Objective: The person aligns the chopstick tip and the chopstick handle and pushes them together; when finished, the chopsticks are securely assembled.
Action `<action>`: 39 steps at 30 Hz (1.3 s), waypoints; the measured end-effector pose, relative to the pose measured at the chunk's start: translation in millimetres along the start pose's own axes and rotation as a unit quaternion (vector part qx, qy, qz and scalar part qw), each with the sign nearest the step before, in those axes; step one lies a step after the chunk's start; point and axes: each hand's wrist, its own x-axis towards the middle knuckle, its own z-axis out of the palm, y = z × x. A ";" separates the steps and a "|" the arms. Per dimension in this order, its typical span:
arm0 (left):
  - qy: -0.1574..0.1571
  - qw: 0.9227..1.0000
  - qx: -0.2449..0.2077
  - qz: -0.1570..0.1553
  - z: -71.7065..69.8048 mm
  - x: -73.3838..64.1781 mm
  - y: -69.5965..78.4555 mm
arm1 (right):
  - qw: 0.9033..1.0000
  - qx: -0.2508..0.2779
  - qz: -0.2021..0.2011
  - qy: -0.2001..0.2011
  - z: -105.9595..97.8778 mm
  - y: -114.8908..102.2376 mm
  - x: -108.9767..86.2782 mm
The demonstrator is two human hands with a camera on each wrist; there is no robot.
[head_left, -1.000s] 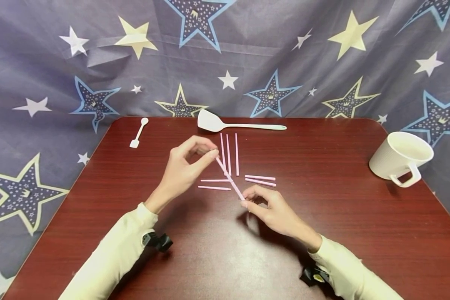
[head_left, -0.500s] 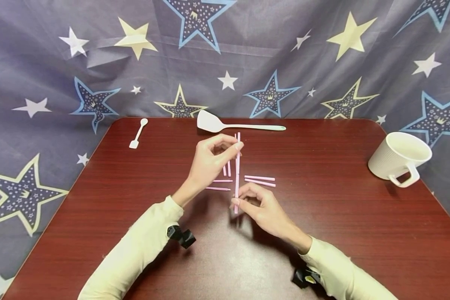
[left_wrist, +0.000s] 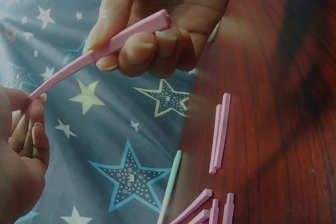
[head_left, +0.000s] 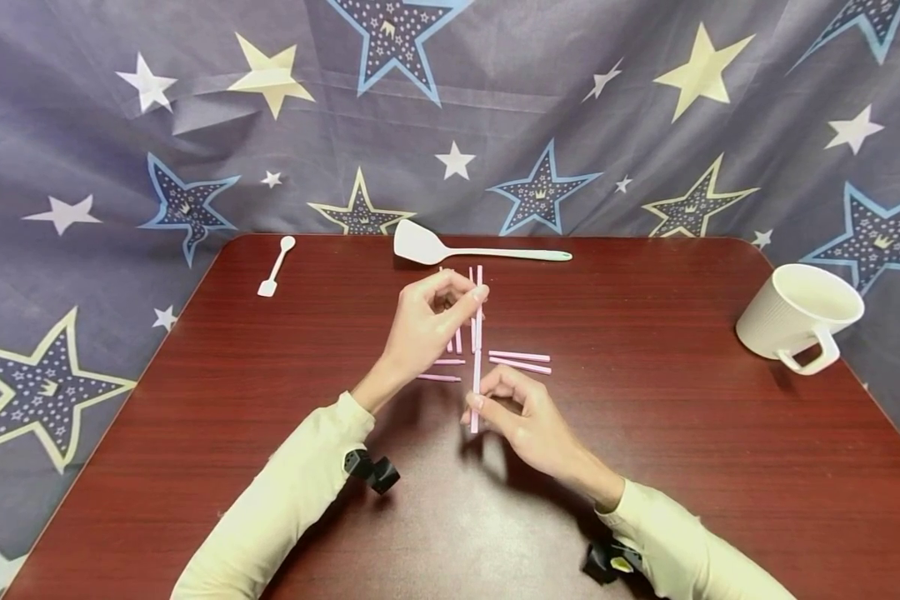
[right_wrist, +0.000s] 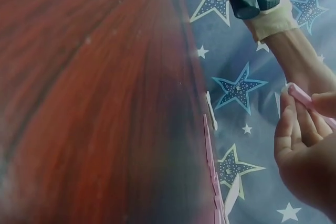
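Observation:
My left hand (head_left: 427, 321) pinches the far end of a long pink chopstick (head_left: 477, 350), which has a joint line partway along it. The near end is gripped by my right hand (head_left: 528, 421), between thumb and fingers. In the left wrist view the chopstick (left_wrist: 100, 53) runs from the left hand (left_wrist: 23, 145) to the right hand (left_wrist: 163, 19). Below the hands lie shorter pink chopstick pieces: a pair (head_left: 521, 361) to the right, others (head_left: 442, 378) to the left, partly covered by the left hand. In the right wrist view the chopstick's blunt end (right_wrist: 298, 94) shows.
A white spatula (head_left: 420, 243) with a pale green handle end lies along the back edge of the brown table (head_left: 645, 333). At the back left lies a small white double-ended spoon (head_left: 276, 268). A white mug (head_left: 780, 321) stands far right. A star-patterned curtain (head_left: 607, 100) hangs behind.
The chopstick has turned from slanting to pointing nearly straight away from me. My left hand has moved right, my right hand slightly left. Over the last half second both have barely moved.

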 end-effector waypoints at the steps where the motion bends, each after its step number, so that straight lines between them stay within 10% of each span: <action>1: -0.001 1.000 0.002 0.002 0.6 0.5 -0.3 | 1.000 0.008 0.003 0.001 0.4 0.1 0.0; 18: -0.010 1.000 0.004 0.005 4.9 -1.1 -2.3 | 1.000 0.005 -0.008 0.013 2.2 -0.4 0.2; 25: -0.006 0.999 0.025 -0.021 2.5 3.2 -3.5 | 0.995 -0.091 -0.010 0.029 2.8 -2.9 1.1; 39: 0.016 0.999 0.034 -0.010 -6.5 13.3 -15.3 | 0.925 -0.352 -0.144 -0.021 -9.5 2.5 -1.8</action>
